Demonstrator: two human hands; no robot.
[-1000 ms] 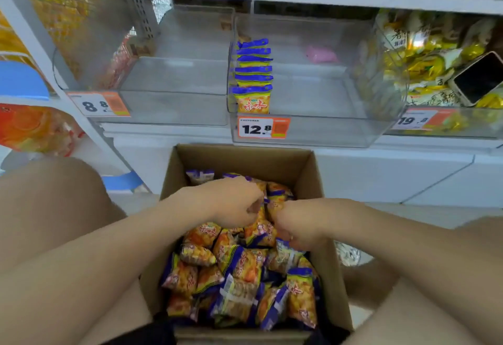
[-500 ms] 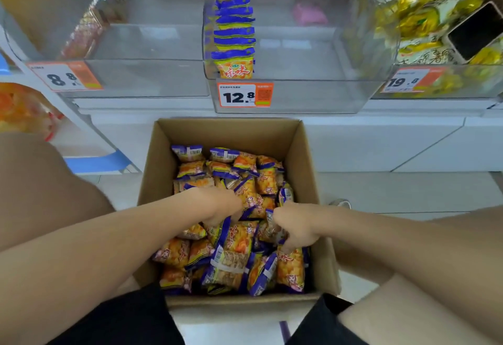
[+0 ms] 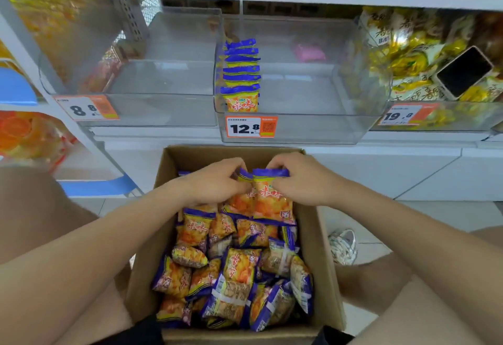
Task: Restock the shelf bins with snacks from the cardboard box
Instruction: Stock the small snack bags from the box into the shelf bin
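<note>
Your left hand (image 3: 215, 182) and right hand (image 3: 302, 181) both curl their fingers round a small bunch of snack packets (image 3: 270, 199), held upright between them over the far end of the cardboard box (image 3: 322, 257). The wrappers are orange with a purple band along the top and red lettering. Below your fingers, loose packets (image 3: 236, 265) of the same kind fill the box. Beyond your fingers, the clear middle bin (image 3: 299, 129) holds a standing row of packets (image 3: 241, 72) along its left wall.
</note>
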